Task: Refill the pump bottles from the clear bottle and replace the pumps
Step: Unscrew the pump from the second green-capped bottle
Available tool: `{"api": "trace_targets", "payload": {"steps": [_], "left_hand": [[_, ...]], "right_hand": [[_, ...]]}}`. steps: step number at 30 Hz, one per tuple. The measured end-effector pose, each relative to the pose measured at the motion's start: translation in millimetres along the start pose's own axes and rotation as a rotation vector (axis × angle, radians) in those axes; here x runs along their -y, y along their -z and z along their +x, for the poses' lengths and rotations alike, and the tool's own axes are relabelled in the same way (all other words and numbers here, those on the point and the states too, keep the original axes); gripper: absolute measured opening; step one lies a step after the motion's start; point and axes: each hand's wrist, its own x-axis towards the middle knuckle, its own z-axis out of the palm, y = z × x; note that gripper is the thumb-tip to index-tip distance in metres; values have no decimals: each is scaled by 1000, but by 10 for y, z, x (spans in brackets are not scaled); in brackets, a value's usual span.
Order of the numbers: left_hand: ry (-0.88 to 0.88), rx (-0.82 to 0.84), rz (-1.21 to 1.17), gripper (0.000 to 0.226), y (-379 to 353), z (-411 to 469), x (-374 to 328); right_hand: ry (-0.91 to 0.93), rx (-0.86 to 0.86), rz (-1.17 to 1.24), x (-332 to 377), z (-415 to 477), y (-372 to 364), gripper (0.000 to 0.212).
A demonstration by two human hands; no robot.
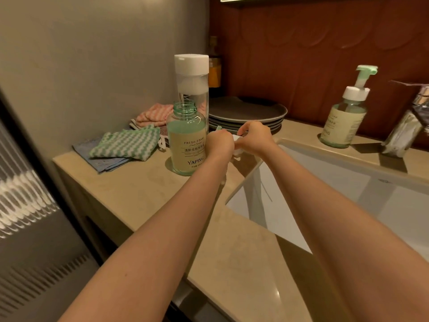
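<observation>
Over the counter [144,194], left hand [219,142] and right hand [254,138] held the pump [237,138] in closed grips, seemingly readying it for the open bottle [186,140].

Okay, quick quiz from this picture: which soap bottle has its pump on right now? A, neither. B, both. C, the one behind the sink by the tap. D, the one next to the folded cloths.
C: the far bottle wears its green pump, while the near bottle has a bare open neck and the left hand and right hand hold the loose pump.
</observation>
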Motion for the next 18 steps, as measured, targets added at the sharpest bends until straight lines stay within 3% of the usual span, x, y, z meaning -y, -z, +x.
{"api": "trace_targets", "payload": {"steps": [3, 18], "left_hand": [[6, -59, -59, 39, -18, -23, -52], [-67, -33, -21, 44, -177, -75, -126]], "right_hand": [[1, -28, 25, -5, 10, 30, 33], [5, -66, 22, -95, 71, 228, 26]]}}
